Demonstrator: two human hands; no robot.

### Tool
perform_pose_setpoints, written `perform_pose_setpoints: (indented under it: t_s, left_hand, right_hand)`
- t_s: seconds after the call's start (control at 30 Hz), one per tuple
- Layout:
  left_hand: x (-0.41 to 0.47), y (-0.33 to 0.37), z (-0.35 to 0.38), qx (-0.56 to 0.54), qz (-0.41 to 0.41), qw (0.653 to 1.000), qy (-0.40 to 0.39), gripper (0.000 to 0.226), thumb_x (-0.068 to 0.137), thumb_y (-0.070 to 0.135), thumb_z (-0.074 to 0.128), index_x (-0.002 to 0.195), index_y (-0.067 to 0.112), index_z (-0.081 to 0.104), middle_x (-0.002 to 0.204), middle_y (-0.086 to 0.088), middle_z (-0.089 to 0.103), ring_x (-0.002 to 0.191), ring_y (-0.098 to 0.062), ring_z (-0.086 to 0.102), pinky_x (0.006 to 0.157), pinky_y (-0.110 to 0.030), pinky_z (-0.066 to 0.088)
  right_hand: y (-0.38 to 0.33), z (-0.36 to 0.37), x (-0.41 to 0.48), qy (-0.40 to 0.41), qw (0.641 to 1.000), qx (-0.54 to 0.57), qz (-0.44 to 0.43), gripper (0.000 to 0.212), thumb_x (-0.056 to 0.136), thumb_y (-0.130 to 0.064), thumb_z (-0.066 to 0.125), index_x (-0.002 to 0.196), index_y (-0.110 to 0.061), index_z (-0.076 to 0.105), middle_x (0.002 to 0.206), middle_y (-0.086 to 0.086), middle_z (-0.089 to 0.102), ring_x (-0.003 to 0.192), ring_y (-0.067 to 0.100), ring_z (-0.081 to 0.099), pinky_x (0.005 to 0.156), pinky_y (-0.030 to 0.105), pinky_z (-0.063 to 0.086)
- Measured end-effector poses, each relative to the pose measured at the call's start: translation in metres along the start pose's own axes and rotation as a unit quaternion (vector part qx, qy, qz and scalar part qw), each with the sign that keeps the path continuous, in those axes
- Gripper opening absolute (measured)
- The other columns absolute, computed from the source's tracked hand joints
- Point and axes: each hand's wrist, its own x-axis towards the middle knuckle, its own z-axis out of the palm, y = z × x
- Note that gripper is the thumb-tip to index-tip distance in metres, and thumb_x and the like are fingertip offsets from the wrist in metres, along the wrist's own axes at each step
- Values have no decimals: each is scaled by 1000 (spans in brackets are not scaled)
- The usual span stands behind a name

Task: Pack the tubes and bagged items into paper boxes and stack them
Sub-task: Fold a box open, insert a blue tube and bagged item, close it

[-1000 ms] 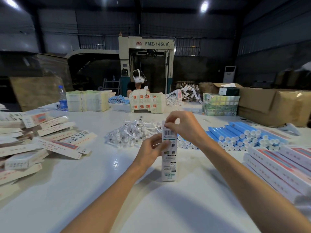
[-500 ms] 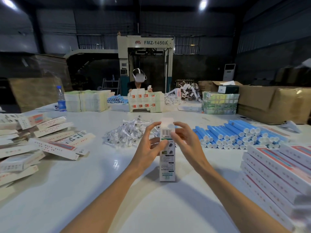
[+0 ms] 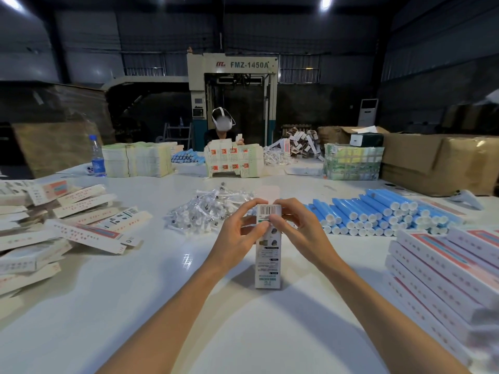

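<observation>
A tall white paper box [image 3: 267, 261] stands upright on the white table [image 3: 162, 306] in front of me. My left hand [image 3: 237, 233] grips its upper left side, thumb on the front. My right hand [image 3: 299, 228] grips the upper right side, fingers curled over the top by the barcode. The top flap sticks up, pale and blurred, behind my fingers. Behind the box lies a heap of clear bagged items [image 3: 205, 211]. Blue tubes with white caps [image 3: 378, 211] lie piled to the right.
Flat unfolded boxes [image 3: 67, 225] are scattered at left. Packed boxes [image 3: 445, 265] are stacked at right. Across the table sits a person with a headset [image 3: 222, 125] behind carton stacks [image 3: 137, 159]. A water bottle [image 3: 97, 157] stands far left, cardboard cartons [image 3: 437, 163] far right.
My right hand has come down from above the box top to its upper right side. Both hands now close in around the top of the box, which stays upright.
</observation>
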Motion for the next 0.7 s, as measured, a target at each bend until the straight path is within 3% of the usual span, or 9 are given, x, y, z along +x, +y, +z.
perform_pose_setpoints:
  t_s: [0.13,0.23,0.3,0.43,0.57,0.7]
  left_hand:
    - [0,2,-2,-9,2,1000,-12,34,103,21,72,132,36,63,117,-2,78,116,-23,74,94,-37,62]
    - [0,3,-1,-17,0,1000,-17,35,103,18,71,129,40,63,117,-3,78,115,-23,74,90,-32,61]
    - [0,3,0,-20,0,1000,-21,35,104,18,70,130,40,63,117,-4,78,114,-23,74,89,-30,60]
    - [-1,2,-1,-21,-4,1000,-21,37,104,22,69,133,42,61,120,-2,78,116,-23,74,91,-30,60]
    - [-2,2,0,-13,-13,1000,-25,41,105,22,67,137,46,58,122,1,78,118,-21,73,91,-29,60]
    - [-2,2,-1,-9,-18,1000,-21,42,106,21,67,139,45,57,122,0,78,118,-21,73,92,-30,60]
  right_hand:
    - [-4,0,5,29,997,68,34,19,108,-33,57,120,-21,65,109,-2,76,104,18,73,87,28,59]
    - [-9,-5,20,56,993,87,55,22,109,-31,55,128,-21,51,97,6,79,91,21,76,84,32,61]
    - [-12,-11,32,22,997,53,50,25,107,-25,60,131,-19,53,89,8,79,84,23,76,78,33,62]
    - [-14,-17,45,-4,1000,-27,14,7,104,-13,64,111,-13,64,90,4,78,84,20,77,72,38,64]
    - [-9,-15,40,8,995,-100,0,8,104,-14,63,97,-18,61,83,-11,77,82,7,75,66,26,61]
    - [-11,-17,39,-9,996,-87,-1,9,106,-18,60,98,-22,62,90,-7,77,87,9,75,72,31,63]
